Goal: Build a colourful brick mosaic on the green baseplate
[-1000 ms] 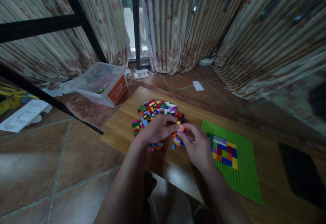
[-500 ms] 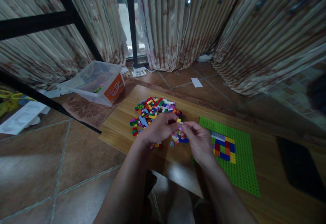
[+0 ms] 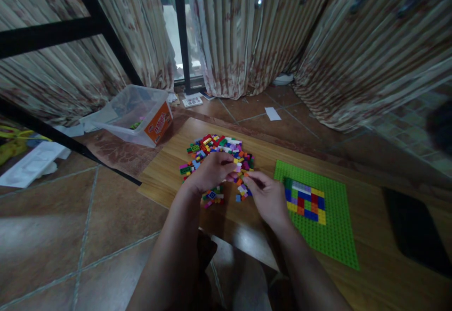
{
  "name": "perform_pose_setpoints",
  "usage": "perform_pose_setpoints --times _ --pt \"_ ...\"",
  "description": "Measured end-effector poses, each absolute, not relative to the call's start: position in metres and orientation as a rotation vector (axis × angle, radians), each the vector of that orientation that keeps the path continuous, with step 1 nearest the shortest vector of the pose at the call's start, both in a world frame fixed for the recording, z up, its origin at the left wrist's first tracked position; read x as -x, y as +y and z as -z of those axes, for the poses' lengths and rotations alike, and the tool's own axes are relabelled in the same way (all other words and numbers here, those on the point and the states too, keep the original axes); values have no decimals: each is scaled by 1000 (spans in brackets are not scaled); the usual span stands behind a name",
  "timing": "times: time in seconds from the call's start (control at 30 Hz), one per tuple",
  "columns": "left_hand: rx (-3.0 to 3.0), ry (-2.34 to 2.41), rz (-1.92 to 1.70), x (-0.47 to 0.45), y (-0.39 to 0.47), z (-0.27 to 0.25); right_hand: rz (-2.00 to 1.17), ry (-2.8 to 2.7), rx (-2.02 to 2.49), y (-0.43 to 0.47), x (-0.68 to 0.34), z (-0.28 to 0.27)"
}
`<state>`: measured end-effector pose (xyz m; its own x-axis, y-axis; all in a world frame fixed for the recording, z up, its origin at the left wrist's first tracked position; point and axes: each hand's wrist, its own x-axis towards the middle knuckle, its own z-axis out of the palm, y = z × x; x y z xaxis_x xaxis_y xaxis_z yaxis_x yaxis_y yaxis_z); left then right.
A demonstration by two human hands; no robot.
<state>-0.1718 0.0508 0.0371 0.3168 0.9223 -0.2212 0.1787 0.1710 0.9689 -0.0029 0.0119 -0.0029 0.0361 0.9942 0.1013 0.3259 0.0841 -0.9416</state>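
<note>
My left hand (image 3: 213, 173) is over the pile of loose toy bricks (image 3: 197, 150), its thumb and fingers closed on a few small bricks (image 3: 238, 165), yellow and pale pink or white. To its right, my right hand (image 3: 269, 197) has thumb and forefinger pinched together just above the pile's right side. A bit of orange shows at those fingertips, but whether it is held or lies behind them is unclear. Right of this hand, a green baseplate (image 3: 339, 235) carries a flat patch of blue, yellow, red and other bricks (image 3: 306, 201).
The bricks and baseplate lie on a low wooden table (image 3: 165, 169). A clear plastic bin (image 3: 136, 132) with an orange label is beyond its left end. At the right lies a dark flat object (image 3: 416, 231). Black metal bars (image 3: 70, 28) cross the left side, before striped curtains (image 3: 240, 33).
My hands, together half a second ago, have come slightly apart. The left has shifted left with its bricks, and the right has lowered a little and moved left, uncovering more of the brick patch.
</note>
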Motion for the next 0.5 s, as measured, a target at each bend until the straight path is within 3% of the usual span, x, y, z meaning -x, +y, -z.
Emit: perform_pose_setpoints --times 0.23,0.37,0.5 --pt "-1585 1256 -704 175 53 -35 -667 -1859 1413 8 14 -1" --pt "-1593 1263 -722 176 55 -36 -770 -1699 1447 9 13 -1" --pt "-1502 1195 -754 173 53 -38 -1064 -1303 1369 12 11 -4"
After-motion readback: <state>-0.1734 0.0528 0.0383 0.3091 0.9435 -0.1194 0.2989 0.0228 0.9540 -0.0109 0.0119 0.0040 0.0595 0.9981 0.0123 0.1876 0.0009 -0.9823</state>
